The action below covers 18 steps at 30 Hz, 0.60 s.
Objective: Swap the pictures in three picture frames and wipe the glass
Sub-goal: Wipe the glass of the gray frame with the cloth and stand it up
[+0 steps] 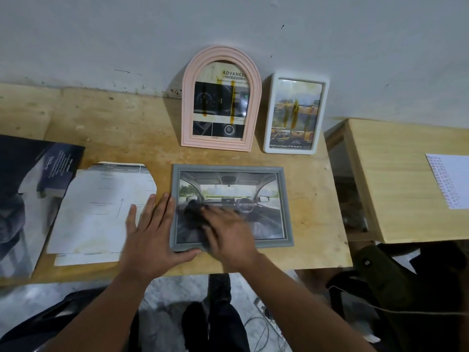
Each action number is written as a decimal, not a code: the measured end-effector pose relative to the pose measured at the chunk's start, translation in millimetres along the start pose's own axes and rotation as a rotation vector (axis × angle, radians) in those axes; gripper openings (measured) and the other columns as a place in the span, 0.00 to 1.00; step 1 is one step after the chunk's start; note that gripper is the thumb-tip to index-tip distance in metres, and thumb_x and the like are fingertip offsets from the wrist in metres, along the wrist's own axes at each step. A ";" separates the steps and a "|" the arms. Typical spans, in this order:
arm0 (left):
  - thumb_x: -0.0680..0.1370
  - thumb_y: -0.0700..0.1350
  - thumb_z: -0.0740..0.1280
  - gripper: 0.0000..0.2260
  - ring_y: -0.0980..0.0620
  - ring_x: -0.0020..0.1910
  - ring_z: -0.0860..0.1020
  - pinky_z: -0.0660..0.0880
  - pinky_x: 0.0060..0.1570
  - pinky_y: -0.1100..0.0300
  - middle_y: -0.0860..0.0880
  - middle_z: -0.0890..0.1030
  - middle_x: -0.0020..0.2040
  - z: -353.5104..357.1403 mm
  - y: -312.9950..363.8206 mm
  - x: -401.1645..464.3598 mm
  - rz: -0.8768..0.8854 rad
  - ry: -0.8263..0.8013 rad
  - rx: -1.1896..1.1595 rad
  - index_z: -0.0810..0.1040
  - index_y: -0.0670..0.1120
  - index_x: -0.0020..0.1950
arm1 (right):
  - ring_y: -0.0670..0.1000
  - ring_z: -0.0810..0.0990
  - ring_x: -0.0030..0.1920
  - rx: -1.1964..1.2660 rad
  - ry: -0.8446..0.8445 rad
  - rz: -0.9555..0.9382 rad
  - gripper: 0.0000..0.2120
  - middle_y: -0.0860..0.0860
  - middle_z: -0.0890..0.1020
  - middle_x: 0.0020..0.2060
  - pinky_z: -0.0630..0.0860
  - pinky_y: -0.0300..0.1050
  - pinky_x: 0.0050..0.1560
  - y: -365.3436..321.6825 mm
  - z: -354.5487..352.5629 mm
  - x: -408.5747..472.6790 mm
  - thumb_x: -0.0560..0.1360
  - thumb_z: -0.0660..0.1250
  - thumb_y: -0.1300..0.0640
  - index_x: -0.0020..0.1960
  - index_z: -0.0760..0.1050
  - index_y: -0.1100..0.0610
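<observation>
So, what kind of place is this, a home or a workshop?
Probably a plain room at home or a small workspace, not a real workshop. A rough wooden table stands against a scuffed grey wall, a second small table beside it, and loose cables lie on the concrete floor.

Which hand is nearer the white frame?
Right. The right hand lies on the grey frame's glass, below-left of the white frame. The left hand presses that frame's left edge, farther left.
</observation>
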<state>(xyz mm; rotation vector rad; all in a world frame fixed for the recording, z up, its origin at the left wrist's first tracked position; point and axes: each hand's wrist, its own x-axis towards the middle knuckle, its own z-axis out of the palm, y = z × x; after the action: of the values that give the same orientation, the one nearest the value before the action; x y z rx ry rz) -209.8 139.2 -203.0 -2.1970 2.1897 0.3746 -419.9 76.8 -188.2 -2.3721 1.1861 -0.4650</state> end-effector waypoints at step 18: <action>0.66 0.85 0.54 0.59 0.45 0.84 0.48 0.52 0.77 0.31 0.47 0.50 0.85 -1.1 0.8 1.8 -0.002 -0.010 -0.017 0.52 0.44 0.84 | 0.58 0.82 0.60 -0.090 0.220 0.229 0.17 0.57 0.83 0.63 0.78 0.55 0.64 15.5 8.5 36.6 0.80 0.68 0.58 0.68 0.78 0.57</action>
<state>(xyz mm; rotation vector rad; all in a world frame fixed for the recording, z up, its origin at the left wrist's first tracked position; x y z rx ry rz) -210.4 137.2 -202.1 -2.2009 2.1876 0.4046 -405.0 40.9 -199.9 -2.2650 1.5872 -0.6179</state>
